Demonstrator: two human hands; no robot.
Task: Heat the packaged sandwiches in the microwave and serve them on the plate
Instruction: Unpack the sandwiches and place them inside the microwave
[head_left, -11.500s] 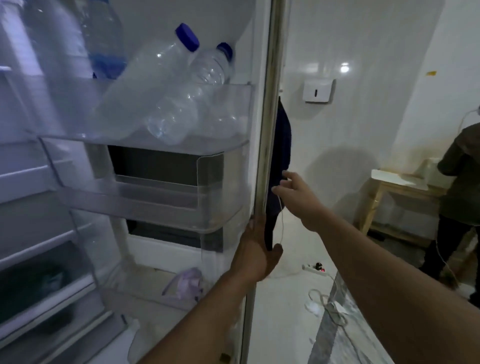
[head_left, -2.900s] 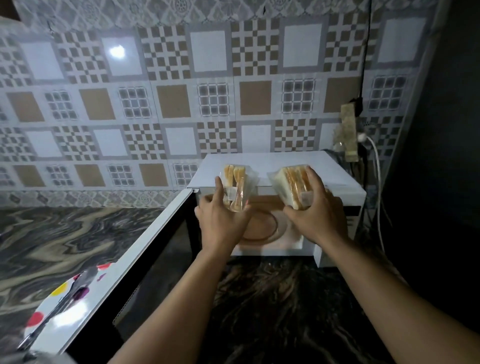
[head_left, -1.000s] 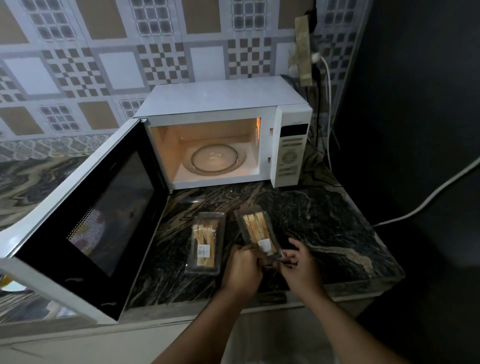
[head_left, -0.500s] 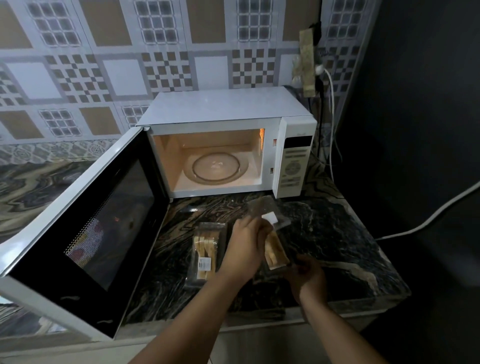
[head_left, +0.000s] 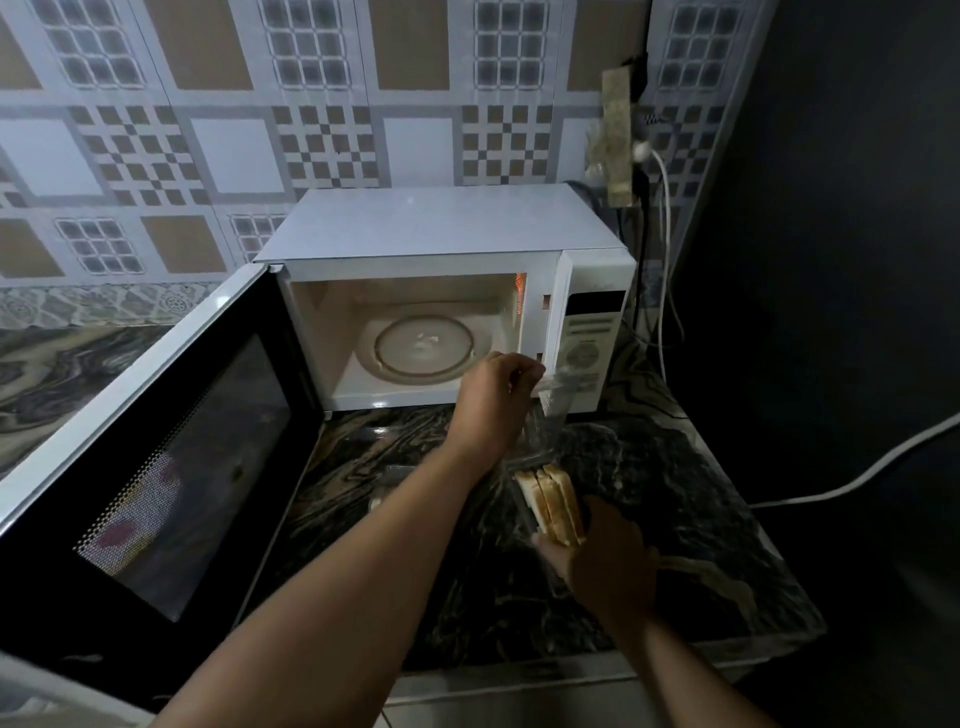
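A white microwave (head_left: 447, 223) stands at the back of the dark marble counter, its door (head_left: 156, 447) swung wide to the left and its lit cavity holding only the glass turntable (head_left: 423, 345). My left hand (head_left: 493, 400) pinches the clear plastic film (head_left: 553, 397) and holds it peeled up and away from the sandwich pack. My right hand (head_left: 613, 566) grips the pack's tray, where the sandwich (head_left: 553, 501) stands bared. The second packaged sandwich (head_left: 387, 486) lies on the counter, almost wholly hidden behind my left forearm. No plate is in view.
The counter (head_left: 675, 519) ends at an edge near me and at a dark wall on the right. A white cable (head_left: 857, 478) runs along that wall. A socket strip (head_left: 618, 135) with plugs hangs on the tiled wall behind the microwave.
My left hand has pulled the film further up and back, towards the microwave's front, and the sandwich now shows uncovered. My right hand still holds the tray low on the counter.
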